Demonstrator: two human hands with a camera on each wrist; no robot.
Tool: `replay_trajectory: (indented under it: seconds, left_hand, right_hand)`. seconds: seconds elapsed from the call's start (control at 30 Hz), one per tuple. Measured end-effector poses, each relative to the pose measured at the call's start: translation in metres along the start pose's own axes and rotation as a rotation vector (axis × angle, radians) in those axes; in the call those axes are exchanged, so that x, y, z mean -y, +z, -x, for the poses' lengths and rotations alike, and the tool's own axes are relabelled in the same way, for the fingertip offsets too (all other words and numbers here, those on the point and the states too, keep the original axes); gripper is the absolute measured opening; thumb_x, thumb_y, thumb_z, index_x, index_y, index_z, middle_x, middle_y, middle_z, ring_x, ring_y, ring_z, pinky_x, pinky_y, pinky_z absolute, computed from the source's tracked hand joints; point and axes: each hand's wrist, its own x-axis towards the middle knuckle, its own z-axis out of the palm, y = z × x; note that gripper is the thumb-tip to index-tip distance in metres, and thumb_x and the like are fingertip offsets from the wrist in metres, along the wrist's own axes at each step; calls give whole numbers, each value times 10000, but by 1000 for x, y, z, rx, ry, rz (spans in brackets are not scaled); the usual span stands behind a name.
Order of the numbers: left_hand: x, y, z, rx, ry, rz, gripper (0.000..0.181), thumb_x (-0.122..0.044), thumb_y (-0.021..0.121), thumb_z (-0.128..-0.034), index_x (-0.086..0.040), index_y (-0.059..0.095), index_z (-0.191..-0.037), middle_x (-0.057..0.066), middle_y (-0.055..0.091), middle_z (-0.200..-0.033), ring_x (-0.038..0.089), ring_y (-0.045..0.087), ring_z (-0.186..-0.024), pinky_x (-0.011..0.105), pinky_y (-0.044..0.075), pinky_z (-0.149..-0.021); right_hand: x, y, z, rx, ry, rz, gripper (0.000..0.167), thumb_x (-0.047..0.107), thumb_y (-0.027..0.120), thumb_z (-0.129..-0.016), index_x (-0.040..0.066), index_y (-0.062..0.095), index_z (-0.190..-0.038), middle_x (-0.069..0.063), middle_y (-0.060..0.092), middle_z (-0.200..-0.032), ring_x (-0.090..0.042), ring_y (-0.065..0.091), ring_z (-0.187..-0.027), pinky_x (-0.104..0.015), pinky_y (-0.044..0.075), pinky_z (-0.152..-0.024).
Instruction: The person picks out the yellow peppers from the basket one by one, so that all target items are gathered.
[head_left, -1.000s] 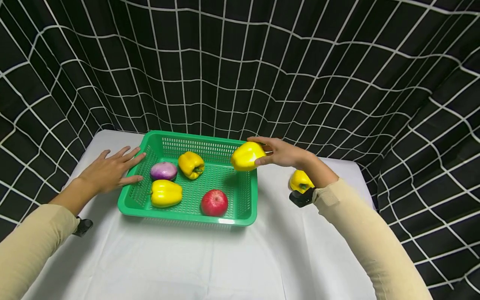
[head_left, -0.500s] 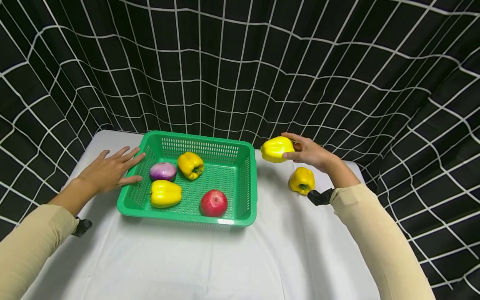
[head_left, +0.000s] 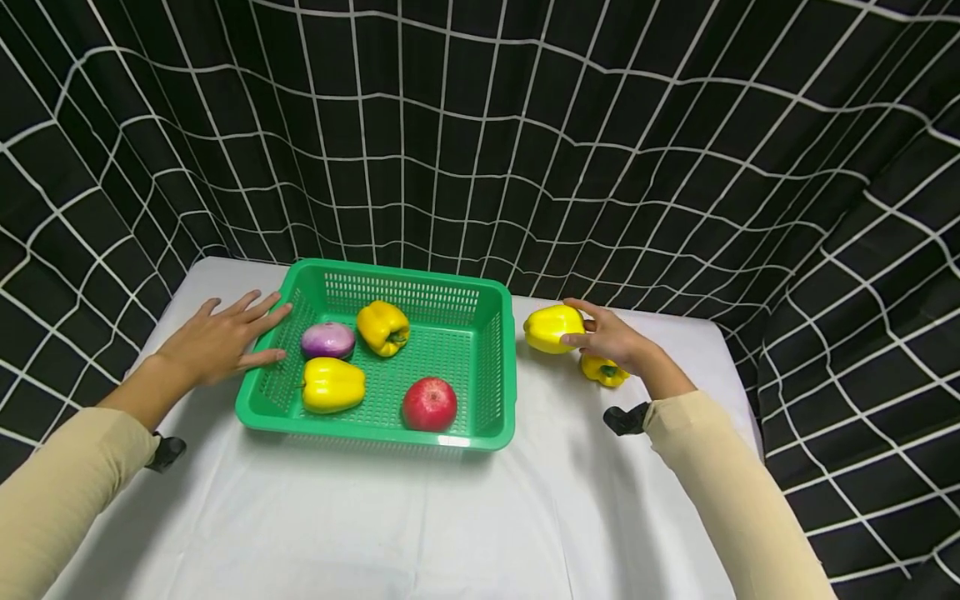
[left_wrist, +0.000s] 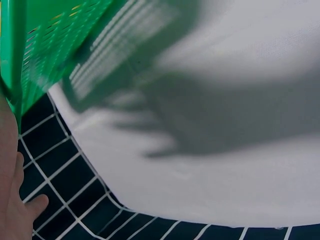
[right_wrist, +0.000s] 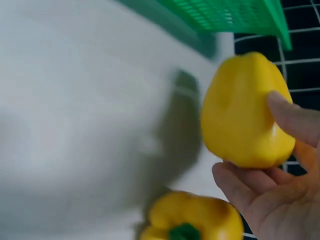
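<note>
My right hand (head_left: pixel 611 342) grips a yellow bell pepper (head_left: pixel 553 329) between thumb and fingers, to the right of the green basket (head_left: pixel 375 435). In the right wrist view the held bell pepper (right_wrist: pixel 245 112) casts a shadow on the white cloth. Just behind and below that hand lies another yellow bell pepper (head_left: pixel 604 372), partly covered by it. Spread fingers of my left hand (head_left: pixel 221 340) rest at the basket's left rim. Inside the basket are a purple onion-like vegetable (head_left: pixel 327 341), two yellow bell peppers (head_left: pixel 333 386) and a red pomegranate-like fruit (head_left: pixel 429 405).
A white cloth (head_left: pixel 360 525) covers the table. Black curtains (head_left: pixel 450 142) with a white grid enclose its back and sides. In the left wrist view, the basket's perforated side (left_wrist: pixel 65 45) stands over the cloth.
My right hand has carried the yellow bell pepper from above the basket's right end out to the right, then lowered it towards the cloth. The left hand has stayed in place.
</note>
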Motion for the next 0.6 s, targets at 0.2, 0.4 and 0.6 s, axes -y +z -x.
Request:
replay_trajectory:
  seconds: [0.2,0.4,0.6]
  left_hand:
    - [-2,0,1,-5,-8,15,752,-535,555,-971,-108,342,-1553,185,297,-1598,433,261,-1455,739,243,-1072]
    - [-2,-2,1,6,-11,12,754,-533,546,-977,-108,326,-1559,189,284,-1602,438,255,-1456,738,238,-1075]
    - [-1,-1,0,4,-17,22,750,-535,547,-976,-114,332,-1558,188,289,-1600,437,258,-1455,737,234,-1079]
  right_hand:
    - [-19,21,-8,-79,66,-21,800,54,628,-973,116,140,-1604,-309,231,-1576,-402,381,-1368,-516,389,-1105]
    - [-24,27,-9,-105,111,-9,795,85,606,-993,138,108,-1610,-327,178,-1586,-421,334,-1407,-529,375,-1113]
    - [-20,27,-9,-95,130,-41,800,142,587,-1009,140,63,-1613,-322,119,-1602,-421,294,-1443,-531,362,-1120]
